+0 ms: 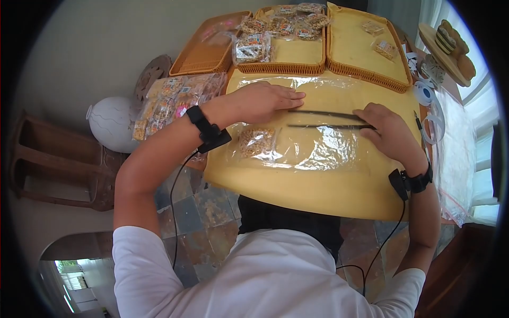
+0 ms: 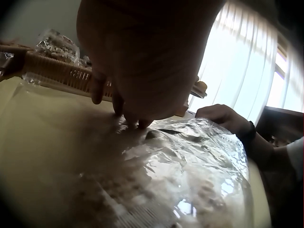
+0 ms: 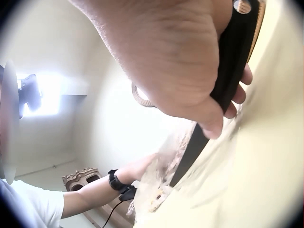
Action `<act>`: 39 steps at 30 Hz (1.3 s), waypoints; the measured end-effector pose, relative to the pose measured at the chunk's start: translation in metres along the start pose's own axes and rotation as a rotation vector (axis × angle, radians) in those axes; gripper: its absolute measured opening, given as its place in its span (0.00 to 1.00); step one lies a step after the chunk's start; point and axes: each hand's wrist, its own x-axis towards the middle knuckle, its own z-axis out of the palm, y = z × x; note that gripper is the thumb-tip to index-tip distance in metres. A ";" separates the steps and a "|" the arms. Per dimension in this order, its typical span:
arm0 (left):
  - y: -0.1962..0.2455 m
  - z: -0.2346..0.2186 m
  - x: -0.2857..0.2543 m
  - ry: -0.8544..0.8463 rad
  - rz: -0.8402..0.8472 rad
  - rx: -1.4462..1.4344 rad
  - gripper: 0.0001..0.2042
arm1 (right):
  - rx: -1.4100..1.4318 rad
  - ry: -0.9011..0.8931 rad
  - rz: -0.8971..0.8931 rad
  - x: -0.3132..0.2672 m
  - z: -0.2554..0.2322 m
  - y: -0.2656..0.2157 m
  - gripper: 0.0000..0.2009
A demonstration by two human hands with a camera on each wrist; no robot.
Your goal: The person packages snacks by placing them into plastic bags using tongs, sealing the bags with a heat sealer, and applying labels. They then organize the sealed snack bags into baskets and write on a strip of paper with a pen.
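A clear plastic bag [image 1: 323,148] lies flat on the yellow tabletop, with a packet of crunchy pieces [image 1: 257,142] at its left end. My left hand [image 1: 265,102] rests above the packet with fingers extended, the fingertips [image 2: 144,124] down at the plastic film. At the bag's right side, my right hand [image 1: 388,130] grips a long dark flat tool [image 1: 328,126]. Its broad black part [image 3: 232,52] bears a round silver rivet; a flat blade-like strip [image 3: 192,152] runs out past the thumb. Two narrow dark strips point left in the head view.
Three wicker trays stand along the back; the middle tray [image 1: 281,68] holds several packets, the right tray [image 1: 366,76] a couple. More packaged snacks [image 1: 175,100] lie at left beside a white round lamp [image 1: 111,124]. Tape rolls [image 1: 423,93] and a pen [image 1: 418,123] are at right.
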 end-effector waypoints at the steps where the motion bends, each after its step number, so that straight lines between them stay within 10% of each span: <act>1: -0.001 0.003 0.003 0.018 -0.010 -0.005 0.30 | -0.064 0.092 0.029 -0.001 0.002 0.004 0.18; 11: 0.014 -0.019 -0.015 0.083 -0.181 -0.034 0.29 | 0.024 0.043 0.105 0.005 -0.004 0.000 0.17; 23: 0.118 0.049 -0.112 0.315 -0.547 -0.252 0.58 | -0.082 0.031 -0.096 0.007 0.019 -0.014 0.16; 29: 0.118 0.041 -0.112 0.320 -0.537 -0.235 0.57 | -0.005 0.054 -0.076 0.006 -0.007 -0.005 0.15; 39: 0.091 0.010 -0.106 0.171 -0.503 -0.295 0.28 | -0.011 0.038 -0.076 0.003 -0.012 -0.012 0.17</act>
